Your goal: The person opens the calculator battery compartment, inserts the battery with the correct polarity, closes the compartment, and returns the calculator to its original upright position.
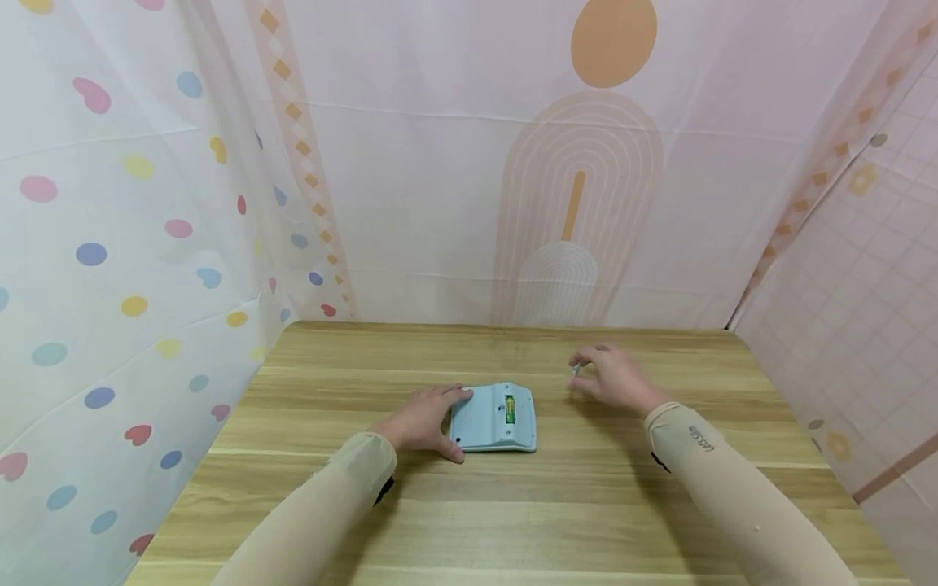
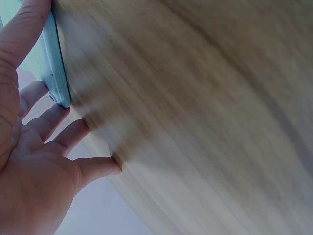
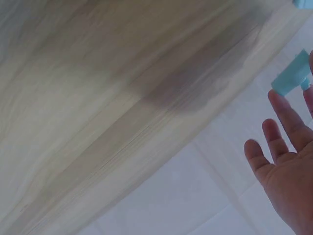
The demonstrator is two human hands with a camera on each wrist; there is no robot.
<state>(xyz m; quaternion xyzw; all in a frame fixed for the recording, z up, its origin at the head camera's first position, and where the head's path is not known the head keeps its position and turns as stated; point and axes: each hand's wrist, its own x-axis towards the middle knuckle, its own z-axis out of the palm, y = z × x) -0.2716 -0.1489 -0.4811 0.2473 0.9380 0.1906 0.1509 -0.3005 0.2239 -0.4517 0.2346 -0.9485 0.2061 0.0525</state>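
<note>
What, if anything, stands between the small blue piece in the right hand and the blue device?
Nothing visible does: in the head view, only tabletop shows between the piece and the device. The left hand holds the device's opposite side.

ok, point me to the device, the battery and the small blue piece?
Device (image 1: 481,419): head view, its flat upturned side.
Battery (image 1: 510,409): head view, middle of its green casing.
Blue piece (image 3: 291,73): right wrist view, its broad flat part.
</note>
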